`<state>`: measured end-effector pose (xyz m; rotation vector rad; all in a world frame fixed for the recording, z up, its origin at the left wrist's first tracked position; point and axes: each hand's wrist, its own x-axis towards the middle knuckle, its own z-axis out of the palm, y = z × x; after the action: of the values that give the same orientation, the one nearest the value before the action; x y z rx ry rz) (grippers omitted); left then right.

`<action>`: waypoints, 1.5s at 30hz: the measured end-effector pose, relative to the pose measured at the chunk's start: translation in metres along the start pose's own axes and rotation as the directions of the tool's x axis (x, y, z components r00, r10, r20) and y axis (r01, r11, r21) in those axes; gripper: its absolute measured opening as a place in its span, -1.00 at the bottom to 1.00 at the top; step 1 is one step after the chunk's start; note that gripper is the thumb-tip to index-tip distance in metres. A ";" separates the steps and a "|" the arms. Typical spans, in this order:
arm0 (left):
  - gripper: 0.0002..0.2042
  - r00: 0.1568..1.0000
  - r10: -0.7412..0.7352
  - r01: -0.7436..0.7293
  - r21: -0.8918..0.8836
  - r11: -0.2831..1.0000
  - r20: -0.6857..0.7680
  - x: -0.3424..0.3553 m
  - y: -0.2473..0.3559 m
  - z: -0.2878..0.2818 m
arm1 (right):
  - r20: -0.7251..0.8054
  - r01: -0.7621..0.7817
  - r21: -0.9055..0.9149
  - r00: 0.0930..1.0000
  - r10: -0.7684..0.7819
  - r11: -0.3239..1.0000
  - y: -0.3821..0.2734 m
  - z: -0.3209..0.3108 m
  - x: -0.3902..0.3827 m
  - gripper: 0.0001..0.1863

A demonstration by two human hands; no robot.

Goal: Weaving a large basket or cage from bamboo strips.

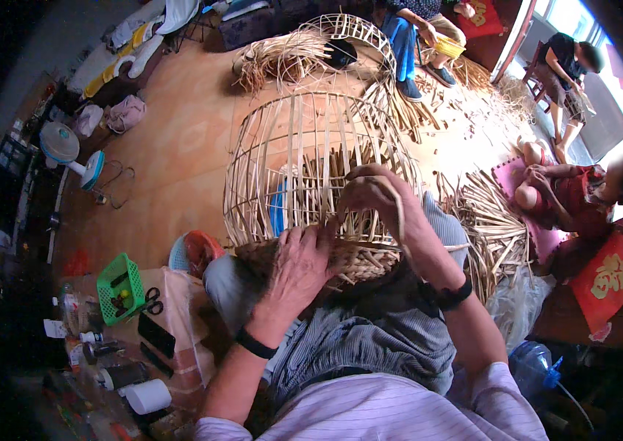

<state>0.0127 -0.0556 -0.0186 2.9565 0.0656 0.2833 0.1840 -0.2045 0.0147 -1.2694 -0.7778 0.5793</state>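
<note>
A large open-ribbed basket frame (293, 147) of thin pale strips rests across my lap, its near end closed by thick braided plant strips (363, 264). My left hand (303, 257) presses on the edge of the braiding, fingers closed around it; its fingertips are partly hidden in shadow. Just right of it, my right hand (381, 197) is raised over the ribs with bent fingers, pinching a flat dry strip (400, 209) that curves past the back of the hand. More loose strips show through the ribs, beside something blue (278, 200) inside or behind the frame.
Dry strips (492, 220) lie in a spread pile to the right. A low table at left bears a green plastic basket (119, 288), scissors (151, 301) and a white cup (148, 397). A fan (61, 143) stands farther left. Several people sit beyond, one near a pink mat (510, 176).
</note>
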 end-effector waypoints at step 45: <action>-0.41 0.946 -0.324 0.152 -0.856 0.494 -0.019 0.006 -0.022 0.008 | -0.131 -0.315 0.087 0.937 0.324 0.945 0.076 -0.024 -0.130 -0.73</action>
<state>0.0197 -0.0349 -0.0287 1.8815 0.2771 0.3972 0.1240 -0.3015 -0.0865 -1.3712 -0.4297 0.7595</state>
